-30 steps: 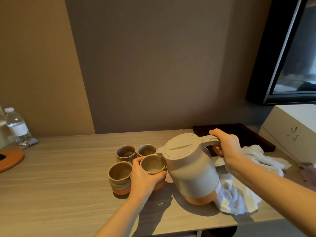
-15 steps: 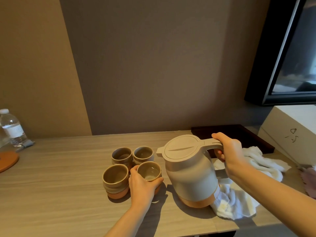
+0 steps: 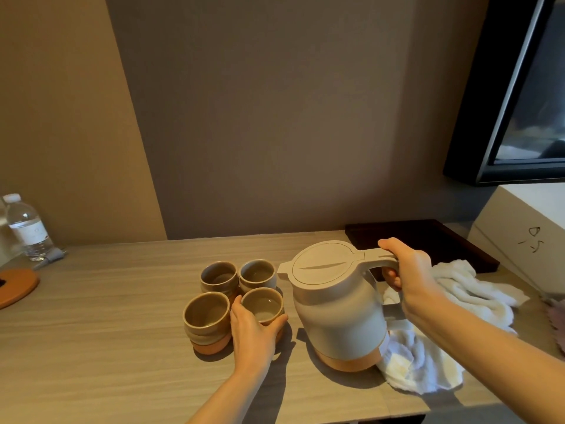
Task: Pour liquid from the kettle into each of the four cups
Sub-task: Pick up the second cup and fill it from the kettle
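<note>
You've got a beige kettle [image 3: 337, 313], upright, lid shut, right of four clustered tan cups [image 3: 234, 296] on the table.

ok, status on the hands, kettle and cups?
Left hand wrapped on near right cup. Right hand gripping kettle handle, kettle upright on table, spout toward cups. Towel against kettle base.

Near-right cup [image 3: 262, 304] half hidden behind left hand [image 3: 253, 335]. White towel [image 3: 422, 362] partly hidden behind kettle [image 3: 339, 316]. Orange mat [image 3: 15, 286], white box [image 3: 526, 234] cut off by edges.
</note>
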`<state>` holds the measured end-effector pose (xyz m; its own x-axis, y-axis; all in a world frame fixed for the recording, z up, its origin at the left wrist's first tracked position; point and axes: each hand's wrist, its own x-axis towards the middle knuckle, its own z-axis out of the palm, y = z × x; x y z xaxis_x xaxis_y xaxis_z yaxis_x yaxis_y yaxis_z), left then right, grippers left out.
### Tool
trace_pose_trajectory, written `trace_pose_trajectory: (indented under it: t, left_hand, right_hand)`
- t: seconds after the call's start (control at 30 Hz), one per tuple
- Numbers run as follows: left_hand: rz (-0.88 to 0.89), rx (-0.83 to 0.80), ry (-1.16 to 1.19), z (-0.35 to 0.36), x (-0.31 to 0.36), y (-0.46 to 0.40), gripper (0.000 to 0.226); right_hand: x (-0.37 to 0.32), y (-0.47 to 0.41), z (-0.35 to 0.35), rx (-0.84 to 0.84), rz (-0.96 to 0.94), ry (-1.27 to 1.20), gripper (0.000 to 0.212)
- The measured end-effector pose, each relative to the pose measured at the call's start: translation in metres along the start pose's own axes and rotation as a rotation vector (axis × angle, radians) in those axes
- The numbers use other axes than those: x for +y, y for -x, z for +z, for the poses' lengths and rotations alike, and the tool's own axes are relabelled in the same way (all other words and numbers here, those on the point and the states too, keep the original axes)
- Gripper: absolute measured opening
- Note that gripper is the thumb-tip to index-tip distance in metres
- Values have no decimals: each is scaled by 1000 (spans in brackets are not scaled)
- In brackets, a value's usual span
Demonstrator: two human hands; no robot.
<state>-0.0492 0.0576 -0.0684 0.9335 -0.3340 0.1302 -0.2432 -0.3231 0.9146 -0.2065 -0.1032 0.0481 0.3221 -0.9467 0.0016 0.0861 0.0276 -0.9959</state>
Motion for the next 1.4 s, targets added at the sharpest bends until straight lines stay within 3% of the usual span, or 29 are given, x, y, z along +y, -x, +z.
trace_pose_trajectory:
  t: [0.23, 0.47, 0.6, 0.7, 0.87, 1.03, 1.4]
  left_hand:
    - [120, -63, 8, -18, 16, -2, 103]
    - [222, -22, 62, -61, 15, -20, 62]
    - [257, 44, 41, -83, -5, -35, 53]
    - [191, 35, 31, -94, -27, -42, 65]
    - [-23, -101, 69, -98, -58, -49, 107]
    - [-54, -86, 120, -88, -67, -50, 86]
    - [-113, -47, 181, -81, -57, -51, 86]
  right_hand:
    - [0, 4, 2, -7, -4, 10, 33]
    - [-2, 11, 12, 12, -16, 28, 38]
    - [-4, 15, 19, -6, -21, 34, 40]
    - [-4, 17, 22, -4, -12, 46, 39]
    - [-1, 20, 27, -25, -14, 61, 37]
    - [-1, 21, 29, -31, -17, 69, 37]
    - [-6, 23, 30, -27, -35, 66, 35]
